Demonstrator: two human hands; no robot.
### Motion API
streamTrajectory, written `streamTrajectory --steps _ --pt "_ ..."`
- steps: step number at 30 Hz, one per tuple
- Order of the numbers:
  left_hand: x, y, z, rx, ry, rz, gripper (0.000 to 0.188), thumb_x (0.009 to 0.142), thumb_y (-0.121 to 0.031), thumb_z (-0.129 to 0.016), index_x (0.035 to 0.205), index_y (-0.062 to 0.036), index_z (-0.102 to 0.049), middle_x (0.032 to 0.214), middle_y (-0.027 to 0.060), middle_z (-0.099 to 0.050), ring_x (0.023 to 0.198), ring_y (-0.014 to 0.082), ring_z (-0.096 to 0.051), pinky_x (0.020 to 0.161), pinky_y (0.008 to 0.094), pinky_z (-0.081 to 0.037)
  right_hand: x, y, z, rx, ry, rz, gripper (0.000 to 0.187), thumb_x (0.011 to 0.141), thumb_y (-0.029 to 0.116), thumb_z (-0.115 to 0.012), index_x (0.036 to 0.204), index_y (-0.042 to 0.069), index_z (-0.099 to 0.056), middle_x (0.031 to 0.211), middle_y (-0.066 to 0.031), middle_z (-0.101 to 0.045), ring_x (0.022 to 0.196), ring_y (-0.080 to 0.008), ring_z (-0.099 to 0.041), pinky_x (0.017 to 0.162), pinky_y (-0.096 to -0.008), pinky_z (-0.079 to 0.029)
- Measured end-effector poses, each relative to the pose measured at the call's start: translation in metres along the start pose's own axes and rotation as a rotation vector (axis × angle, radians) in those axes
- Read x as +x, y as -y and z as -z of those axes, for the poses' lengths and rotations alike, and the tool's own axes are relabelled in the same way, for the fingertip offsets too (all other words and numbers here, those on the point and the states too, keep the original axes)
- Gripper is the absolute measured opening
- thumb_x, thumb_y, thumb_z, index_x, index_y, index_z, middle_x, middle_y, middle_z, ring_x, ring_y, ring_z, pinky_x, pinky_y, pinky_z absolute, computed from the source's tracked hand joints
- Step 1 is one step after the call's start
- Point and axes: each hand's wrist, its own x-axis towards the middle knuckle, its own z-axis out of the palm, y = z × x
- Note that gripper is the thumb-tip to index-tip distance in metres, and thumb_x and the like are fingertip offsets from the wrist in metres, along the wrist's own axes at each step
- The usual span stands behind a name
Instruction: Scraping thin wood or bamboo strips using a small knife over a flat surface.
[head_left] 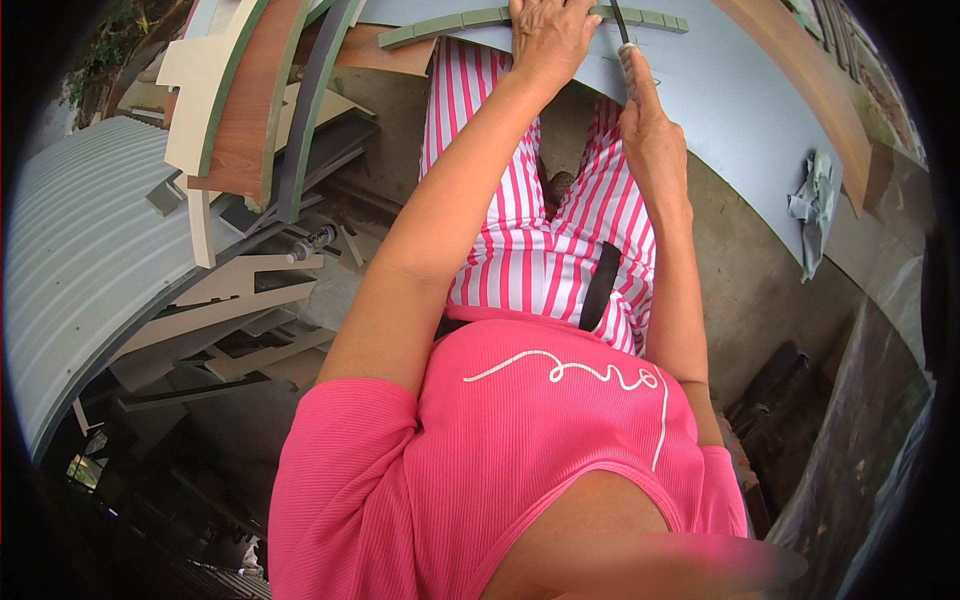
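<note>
Grey-blue board (740, 110): left hand (548, 38) pressed flat; right hand (648, 125) clenched round thin dark-bladed tool (622, 30).

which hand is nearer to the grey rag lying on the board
The right hand. It grips a tool handle at the board's near edge, with the rag off to its right. The left hand presses flat on the board farther left, beyond the right one.

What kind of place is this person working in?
Probably a small woodworking or board-cutting workshop. Cut board offcuts are stacked to the left, a large grey panel lies under the left hand, and the right hand grips a slim hand tool.
</note>
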Motion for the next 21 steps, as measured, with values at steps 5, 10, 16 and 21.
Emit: streamTrajectory --steps 5,10,16,21 --pt "0.019 0.018 -0.006 0.059 -0.031 0.039 0.013 0.084 -0.021 -0.064 0.091 -0.0104 -0.060 0.094 0.0098 -0.058 0.095 0.0312 -0.052 0.081 0.0465 -0.039 0.029 0.003 -0.008 -0.054 -0.066 0.070 0.058 0.091 0.009 -0.046 0.145 0.027 -0.036 0.070 -0.0207 -0.063 0.064 -0.0357 -0.064 0.064 -0.0469 -0.048" --pt "0.021 0.026 -0.009 0.052 -0.033 0.031 0.014 0.084 -0.021 -0.064 0.091 -0.0103 -0.060 0.095 0.0105 -0.058 0.095 0.0321 -0.051 0.081 0.0466 -0.038 0.024 0.009 -0.006 -0.101 0.004 -0.001 0.059 0.092 0.010 -0.046 0.146 0.028 -0.036 0.076 -0.0233 -0.064 0.068 -0.0343 -0.065 0.066 -0.0463 -0.048" --pt "0.022 0.028 -0.005 0.053 -0.034 0.037 0.014 0.084 -0.021 -0.064 0.091 -0.0098 -0.059 0.096 0.0115 -0.058 0.095 0.0327 -0.051 0.081 0.0468 -0.038 -0.038 -0.007 0.004 -0.080 0.069 -0.065 0.060 0.089 0.006 -0.049 0.144 0.027 -0.038 0.063 -0.0182 -0.060 0.056 -0.0352 -0.060 0.059 -0.0468 -0.046" --pt "0.022 0.029 -0.003 0.070 -0.059 0.040 0.014 0.085 -0.021 -0.063 0.093 -0.0098 -0.060 0.095 0.0114 -0.058 0.095 0.0326 -0.051 0.082 0.0466 -0.037 -0.013 0.000 -0.002 -0.042 -0.040 0.064 0.061 0.088 0.005 -0.050 0.144 0.026 -0.038 0.066 -0.0190 -0.063 0.057 -0.0353 -0.061 0.054 -0.0462 -0.046"
